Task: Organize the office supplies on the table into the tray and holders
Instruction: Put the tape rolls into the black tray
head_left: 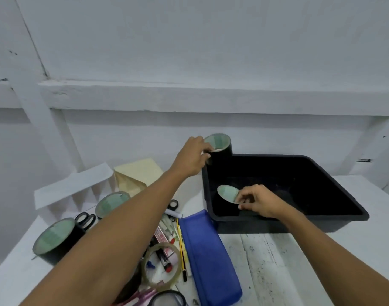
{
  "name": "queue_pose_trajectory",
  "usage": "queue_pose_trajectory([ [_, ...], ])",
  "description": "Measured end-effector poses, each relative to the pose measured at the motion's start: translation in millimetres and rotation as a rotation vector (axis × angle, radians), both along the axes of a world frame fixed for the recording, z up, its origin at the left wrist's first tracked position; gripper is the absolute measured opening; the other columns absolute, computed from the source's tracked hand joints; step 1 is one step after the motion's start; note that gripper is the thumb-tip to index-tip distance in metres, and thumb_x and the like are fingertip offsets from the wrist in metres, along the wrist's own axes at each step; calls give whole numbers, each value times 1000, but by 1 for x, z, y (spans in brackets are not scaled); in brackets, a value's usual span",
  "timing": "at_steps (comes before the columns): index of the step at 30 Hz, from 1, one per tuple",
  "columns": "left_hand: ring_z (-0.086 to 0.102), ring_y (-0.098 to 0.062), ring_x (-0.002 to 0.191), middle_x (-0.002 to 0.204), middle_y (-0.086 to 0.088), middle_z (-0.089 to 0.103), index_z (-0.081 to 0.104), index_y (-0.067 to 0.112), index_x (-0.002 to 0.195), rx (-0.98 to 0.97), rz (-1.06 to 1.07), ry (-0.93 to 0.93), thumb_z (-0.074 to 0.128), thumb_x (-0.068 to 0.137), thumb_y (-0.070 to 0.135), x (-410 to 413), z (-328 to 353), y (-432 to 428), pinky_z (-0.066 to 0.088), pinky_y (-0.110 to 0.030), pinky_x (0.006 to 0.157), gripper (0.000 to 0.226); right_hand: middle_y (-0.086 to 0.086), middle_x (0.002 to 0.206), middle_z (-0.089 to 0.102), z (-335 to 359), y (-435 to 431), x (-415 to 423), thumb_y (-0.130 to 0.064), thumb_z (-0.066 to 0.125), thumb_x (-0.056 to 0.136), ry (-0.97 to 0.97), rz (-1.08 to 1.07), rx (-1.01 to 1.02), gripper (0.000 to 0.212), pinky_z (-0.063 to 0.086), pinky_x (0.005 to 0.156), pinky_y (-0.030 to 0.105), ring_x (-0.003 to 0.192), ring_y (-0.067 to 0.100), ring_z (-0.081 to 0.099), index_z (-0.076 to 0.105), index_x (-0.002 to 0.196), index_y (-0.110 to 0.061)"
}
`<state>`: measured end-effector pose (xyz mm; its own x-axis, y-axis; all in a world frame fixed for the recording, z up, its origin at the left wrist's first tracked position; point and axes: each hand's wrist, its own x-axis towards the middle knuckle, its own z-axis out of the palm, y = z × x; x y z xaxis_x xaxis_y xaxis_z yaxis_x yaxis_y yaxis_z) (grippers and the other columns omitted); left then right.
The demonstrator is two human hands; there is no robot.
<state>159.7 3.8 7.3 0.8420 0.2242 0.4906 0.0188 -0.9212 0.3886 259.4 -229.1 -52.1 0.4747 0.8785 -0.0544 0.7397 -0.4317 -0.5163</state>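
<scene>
Left of the tray (244,226), nearest first: clear tape (160,283), blue case (207,257), spare roll (56,236), scissors (85,219) and second spare roll (110,203), all loose on the table (277,261).

Right hand (258,200) is inside the tray's near-left corner and pinches the near roll (227,193) by its rim. The roll sits low and tilted, core facing up and left. Whether it rests on the tray floor cannot be told.

Left hand (192,156) grips the far roll (220,149) by its side over the tray's far-left corner, core axis near upright. Rim contact: cannot tell.

Judgement: the free tray floor lies right of and below the far roll, so the left hand is the nearer one and need only lower it in.

Beyond the tray is a white wall (189,51).
</scene>
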Motion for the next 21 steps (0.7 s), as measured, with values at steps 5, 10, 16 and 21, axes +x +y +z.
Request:
queue_pose_trajectory([
  [5,47,-25,105,106,-3,58,68,17,111,160,36,190,55,94,15,25,-24,-13,44,-38,79,21,-8,101,61,0,-2,4,-9,73,83,81,-198,229,18,44,67,11,71,5,54,75,94,-22],
  [10,45,-23,110,105,0,62,69,24,107,297,88,366,58,91,25,42,-43,-24,26,-34,81,20,-8,85,68,-8,-5,9,-20,70,86,102,-319,93,12,47,69,18,78,6,63,72,98,-24],
  [16,36,-21,110,94,4,58,72,23,90,417,140,597,65,82,26,52,-54,-30,23,-43,90,11,-6,71,67,-10,1,7,-11,58,88,117,-297,46,17,51,61,25,58,4,56,71,93,-21],
  [21,32,-20,115,105,4,55,71,23,96,355,110,634,66,84,40,54,-55,-29,23,-45,93,21,5,75,73,-6,1,5,-6,64,91,257,-262,77,13,59,66,26,66,13,71,68,98,-17],
])
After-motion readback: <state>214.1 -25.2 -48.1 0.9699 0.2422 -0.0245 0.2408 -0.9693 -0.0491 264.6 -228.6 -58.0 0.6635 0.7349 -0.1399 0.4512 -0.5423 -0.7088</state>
